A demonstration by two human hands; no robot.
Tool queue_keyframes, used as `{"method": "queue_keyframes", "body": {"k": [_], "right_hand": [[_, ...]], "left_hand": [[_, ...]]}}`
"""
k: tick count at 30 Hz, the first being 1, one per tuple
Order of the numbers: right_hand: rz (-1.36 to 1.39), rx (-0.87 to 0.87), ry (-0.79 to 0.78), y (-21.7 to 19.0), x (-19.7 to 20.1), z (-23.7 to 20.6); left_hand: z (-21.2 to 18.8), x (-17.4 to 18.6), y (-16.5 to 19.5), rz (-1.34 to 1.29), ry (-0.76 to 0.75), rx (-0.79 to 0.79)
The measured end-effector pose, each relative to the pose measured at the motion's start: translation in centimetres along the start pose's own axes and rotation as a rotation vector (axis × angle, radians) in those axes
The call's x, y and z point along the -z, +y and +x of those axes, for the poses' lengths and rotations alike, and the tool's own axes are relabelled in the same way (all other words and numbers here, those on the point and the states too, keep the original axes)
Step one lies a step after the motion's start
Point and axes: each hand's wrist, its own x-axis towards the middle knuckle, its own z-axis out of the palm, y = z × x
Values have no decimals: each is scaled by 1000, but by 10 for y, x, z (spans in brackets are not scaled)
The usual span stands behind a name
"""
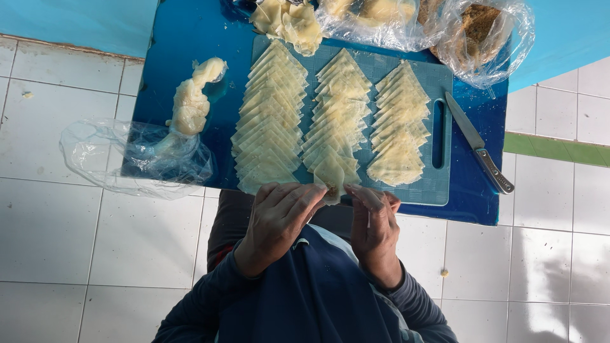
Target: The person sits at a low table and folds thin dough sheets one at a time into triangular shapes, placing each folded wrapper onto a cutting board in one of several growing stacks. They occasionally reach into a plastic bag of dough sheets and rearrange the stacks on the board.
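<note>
Beyond both hands sits a blue table [190, 38] on white tile floor [76, 241], and on it, just past the fingertips, a teal cutting board [438, 184] carrying three overlapping rows of pale dough wrappers [270, 121]. Out past the left hand lies a lump of dough [190, 101] half out of a clear plastic bag [114, 159]; out past the right hand rests a knife [476, 143], blade on the table beside the board. Farther off, at the table's far edge, clear bags of filling [476, 32] and a loose heap of wrappers [289, 22]. Now the small stuff: one wrapper being folded [332, 181] hangs between the two hands, right at the near edge of the board, a dab of brown filling showing in it. Left hand [279, 219] is curled, fingers pinching the wrapper's near side; right hand [375, 222] is partly closed too, fingertips nipping the other edge. To do this fold well, I'd judge: keep the filling centred, press the edges evenly, and don't tear that thin sheet by pulling the hands apart.
</note>
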Motion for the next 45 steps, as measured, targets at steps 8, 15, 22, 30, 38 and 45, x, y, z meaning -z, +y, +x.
{"method": "queue_keyframes", "body": {"k": [8, 15, 22, 30, 38, 45], "right_hand": [[73, 36, -23, 3, -10, 8], [19, 92, -28, 4, -9, 14], [-17, 173, -119, 8, -1, 19], [-35, 361, -283, 18, 15, 34], [-52, 372, -268, 24, 10, 37], [16, 204, -317, 22, 6, 48]], "left_hand": [[-6, -4, -4, -13, -40, -29], [-7, -3, -7, 17, -87, -52], [-11, -4, -10, 74, -160, -86], [-14, -5, -14, 89, -164, -90], [4, -1, -14, 56, -140, -94], [27, 2, -17, -28, -205, -2]]}}
